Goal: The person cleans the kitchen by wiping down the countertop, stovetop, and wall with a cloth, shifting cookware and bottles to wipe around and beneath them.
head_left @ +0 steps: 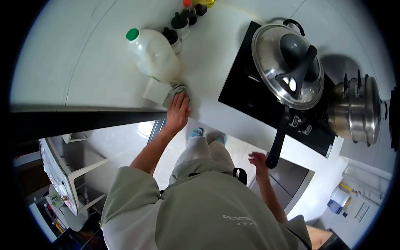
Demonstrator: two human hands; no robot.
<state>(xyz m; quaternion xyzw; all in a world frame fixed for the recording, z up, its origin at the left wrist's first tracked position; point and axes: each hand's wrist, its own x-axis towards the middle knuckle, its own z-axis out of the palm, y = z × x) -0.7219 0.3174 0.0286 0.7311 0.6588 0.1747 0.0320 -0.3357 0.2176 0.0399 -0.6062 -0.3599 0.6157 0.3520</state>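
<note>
My left hand (178,112) presses down on a bunched grey-green cloth (178,89) at the front of the white countertop (204,77), its fingers over the fabric. Just beyond the cloth stands a large whitish plastic jug (154,54) with a green cap. A pale flat patch (155,91) lies beside the cloth; I cannot make out what it is. My right hand (259,161) hangs in front of the counter with loosely bent fingers, apparently holding nothing. Close to it is the black handle of a lidded wok (275,143), though I see no grip on it.
On the black cooktop (239,89) sits the wok under its steel lid (266,54). A stacked steel pot (358,110) stands to its right. Small black-lidded jars (180,25) and a red-capped bottle (189,10) line the back. A white-legged table (62,179) is at lower left.
</note>
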